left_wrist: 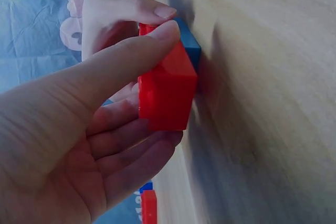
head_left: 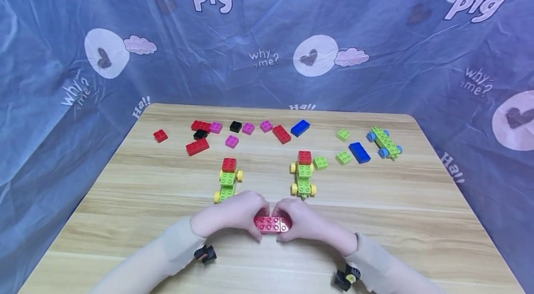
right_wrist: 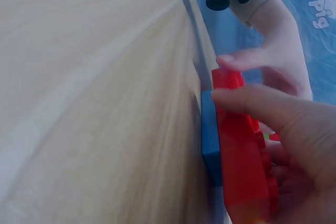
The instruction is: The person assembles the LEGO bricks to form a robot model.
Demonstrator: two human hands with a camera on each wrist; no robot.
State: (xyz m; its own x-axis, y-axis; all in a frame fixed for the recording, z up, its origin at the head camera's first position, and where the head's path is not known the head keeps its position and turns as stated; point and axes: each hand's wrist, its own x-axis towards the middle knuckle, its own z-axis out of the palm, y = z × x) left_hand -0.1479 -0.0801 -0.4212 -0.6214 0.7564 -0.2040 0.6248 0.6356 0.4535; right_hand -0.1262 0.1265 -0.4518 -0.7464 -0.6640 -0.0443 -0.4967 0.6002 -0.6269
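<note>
Near the middle of the table, two red toy building bricks sit end to end, a longer one (head_left: 267,224) and a shorter one (head_left: 285,225). My left hand (head_left: 249,210) grips the left end of the row between thumb and fingers. From the right, my right hand (head_left: 303,220) holds the other end, its thumb on the near side. Under the red bricks a blue brick (left_wrist: 190,48) shows in both wrist views, close to the tabletop; the head view hides it. Both thumbs press the red side in the left wrist view.
Beyond the hands stand two green toy cars with yellow wheels, one left (head_left: 227,179) and one right (head_left: 304,178), each topped red. A blue-wheeled green car base (head_left: 385,142) lies far right. Loose red, pink, black, blue (head_left: 359,152) and green bricks are scattered at the back.
</note>
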